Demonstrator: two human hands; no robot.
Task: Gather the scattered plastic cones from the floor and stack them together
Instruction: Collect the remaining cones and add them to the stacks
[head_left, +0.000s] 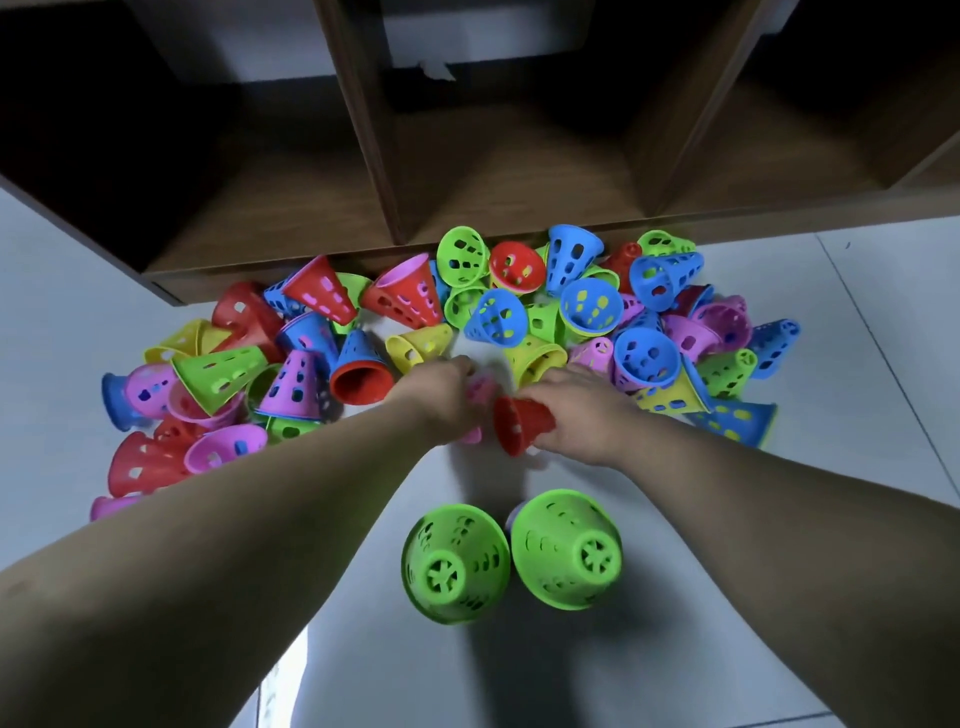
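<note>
Your right hand (576, 410) has its grip clamped on a red cone (522, 423) at the pile's (519, 306) near edge. Your left hand (441, 395), blurred, seems to clasp a pink cone (480, 389). Two green cones (454, 558) stand upright on the floor (857, 322) nearer you.

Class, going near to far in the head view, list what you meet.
Two green cones → left hand holding a pink cone, right hand a red cone → scattered cone pile → wooden shelf.
</note>
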